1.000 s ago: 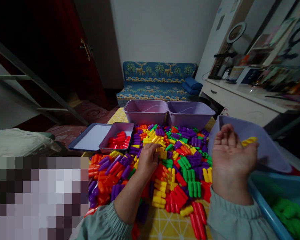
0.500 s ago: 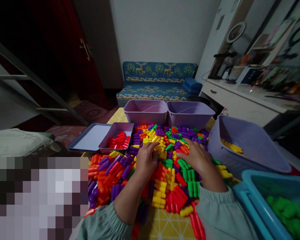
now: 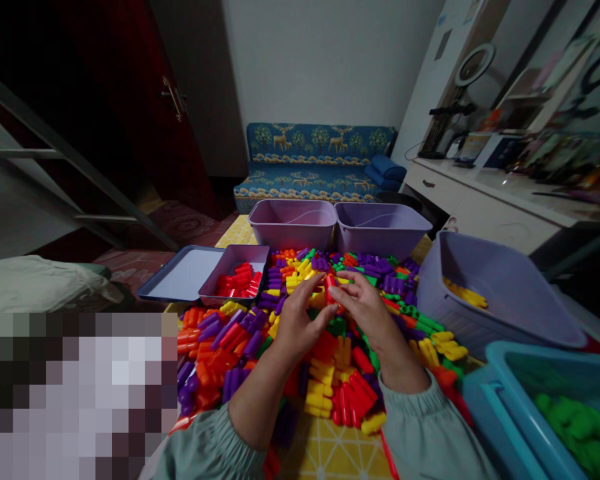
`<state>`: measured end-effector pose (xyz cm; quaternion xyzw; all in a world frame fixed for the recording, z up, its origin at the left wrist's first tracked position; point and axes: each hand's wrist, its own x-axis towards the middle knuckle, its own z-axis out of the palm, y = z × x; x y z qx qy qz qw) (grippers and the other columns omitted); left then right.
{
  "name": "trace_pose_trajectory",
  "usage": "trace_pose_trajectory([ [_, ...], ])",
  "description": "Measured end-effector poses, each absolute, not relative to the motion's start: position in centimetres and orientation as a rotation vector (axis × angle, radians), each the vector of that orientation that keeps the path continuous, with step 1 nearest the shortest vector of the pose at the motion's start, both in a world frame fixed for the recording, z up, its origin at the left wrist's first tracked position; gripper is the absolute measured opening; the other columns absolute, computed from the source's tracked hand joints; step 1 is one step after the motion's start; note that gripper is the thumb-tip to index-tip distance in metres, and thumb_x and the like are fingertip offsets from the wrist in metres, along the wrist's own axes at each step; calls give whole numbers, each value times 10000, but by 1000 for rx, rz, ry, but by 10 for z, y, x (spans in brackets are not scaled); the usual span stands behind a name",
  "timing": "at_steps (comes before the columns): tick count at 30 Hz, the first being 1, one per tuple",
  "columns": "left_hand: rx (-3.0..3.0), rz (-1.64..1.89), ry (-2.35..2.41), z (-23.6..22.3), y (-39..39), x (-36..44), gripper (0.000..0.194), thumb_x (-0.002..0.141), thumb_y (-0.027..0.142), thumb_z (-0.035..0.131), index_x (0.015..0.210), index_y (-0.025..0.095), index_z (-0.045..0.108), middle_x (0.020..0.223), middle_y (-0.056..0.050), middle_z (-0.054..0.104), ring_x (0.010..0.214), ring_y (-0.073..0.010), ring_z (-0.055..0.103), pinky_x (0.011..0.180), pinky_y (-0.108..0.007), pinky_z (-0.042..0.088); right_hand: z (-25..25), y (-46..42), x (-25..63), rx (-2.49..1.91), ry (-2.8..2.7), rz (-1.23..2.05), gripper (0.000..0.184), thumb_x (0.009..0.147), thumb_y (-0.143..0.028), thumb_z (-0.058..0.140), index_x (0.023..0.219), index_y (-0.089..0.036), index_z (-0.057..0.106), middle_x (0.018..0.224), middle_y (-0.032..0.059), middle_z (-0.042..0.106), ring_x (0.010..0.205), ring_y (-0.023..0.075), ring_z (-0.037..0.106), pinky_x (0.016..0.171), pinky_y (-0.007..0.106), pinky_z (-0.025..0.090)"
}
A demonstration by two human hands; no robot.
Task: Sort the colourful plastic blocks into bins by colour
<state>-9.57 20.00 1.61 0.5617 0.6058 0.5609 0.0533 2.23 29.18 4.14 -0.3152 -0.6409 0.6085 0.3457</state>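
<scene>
A heap of plastic building blocks [image 3: 360, 395] in red, yellow, green, purple and orange, many shaped like joined tubes, covers the table. My hands meet above the middle of the heap, around a red block [image 3: 330, 291]. My right hand [image 3: 363, 307] holds it from the right, thumb and fingertips against it. On the other side, my left hand [image 3: 300, 313] curves around it, with the fingers near its top and the thumb at its lower end. My fingers partly cover the block.
Two lilac bins [image 3: 293, 230] stand at the back. To the right, another lilac bin [image 3: 505, 287] holds yellow blocks, and a turquoise bin [image 3: 500, 393] holds green ones. At the left, a tray with red blocks [image 3: 237, 280] sits beside a dark-rimmed lid [image 3: 180, 273].
My right hand has moved left and towards me, from the heap to my left hand. A red block now shows between my hands. My left hand has turned, its thumb now pointing right.
</scene>
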Motion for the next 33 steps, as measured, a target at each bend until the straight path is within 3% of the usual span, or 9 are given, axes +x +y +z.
trace_pose_trajectory([
  [3, 1754, 1735, 1752, 17, 200, -96, 580, 826, 334, 713, 1357, 214, 514, 1325, -126, 610, 1216, -253, 576, 1009, -381, 467, 47, 281, 17, -769, -1548, 1732, 519, 669, -482, 782, 1044, -189, 574, 842, 24, 682, 719, 165, 648, 585, 252, 483],
  [8, 1703, 1811, 1695, 18, 201, -97, 414, 820, 316, 722, 1204, 202, 618, 1166, -95, 676, 1073, -218, 635, 916, -338, 515, 45, 278, 14, -732, -1514, 1737, 462, 664, -496, 799, 943, -191, 593, 806, 21, 697, 721, 166, 657, 606, 250, 485],
  [15, 1358, 1896, 1697, 18, 201, -95, 319, 875, 361, 644, 1147, 194, 667, 1127, -100, 704, 1018, -231, 666, 869, -334, 539, 47, 278, 14, -709, -1478, 1824, 408, 665, -456, 807, 933, -185, 661, 878, 47, 726, 765, 162, 665, 675, 261, 511],
  [20, 975, 2045, 1525, 20, 202, -98, 307, 855, 437, 641, 963, 155, 697, 891, -57, 724, 825, -189, 691, 727, -286, 572, 49, 277, 14, -708, -1419, 1818, 347, 666, -445, 798, 863, -177, 699, 769, 28, 710, 670, 153, 639, 635, 272, 506],
  [24, 667, 2096, 1358, 19, 205, -102, 380, 786, 506, 690, 877, 139, 658, 748, -24, 688, 659, -151, 675, 595, -249, 564, 46, 280, 14, -777, -1349, 1763, 400, 645, -473, 803, 892, -178, 697, 777, 40, 721, 627, 168, 640, 594, 298, 518],
  [29, 566, 2100, 1218, 19, 206, -105, 410, 748, 492, 727, 939, 145, 624, 767, -25, 700, 571, -134, 667, 548, -245, 551, 38, 288, 15, -816, -1443, 1666, 406, 654, -459, 785, 915, -167, 678, 741, 45, 712, 609, 159, 633, 584, 288, 501],
  [33, 487, 2136, 1126, 25, 207, -108, 479, 748, 449, 727, 1100, 166, 571, 892, -66, 719, 731, -178, 726, 689, -294, 590, 33, 292, 17, -840, -1578, 1554, 359, 637, -390, 775, 905, -171, 678, 804, 57, 711, 757, 192, 669, 695, 317, 532],
])
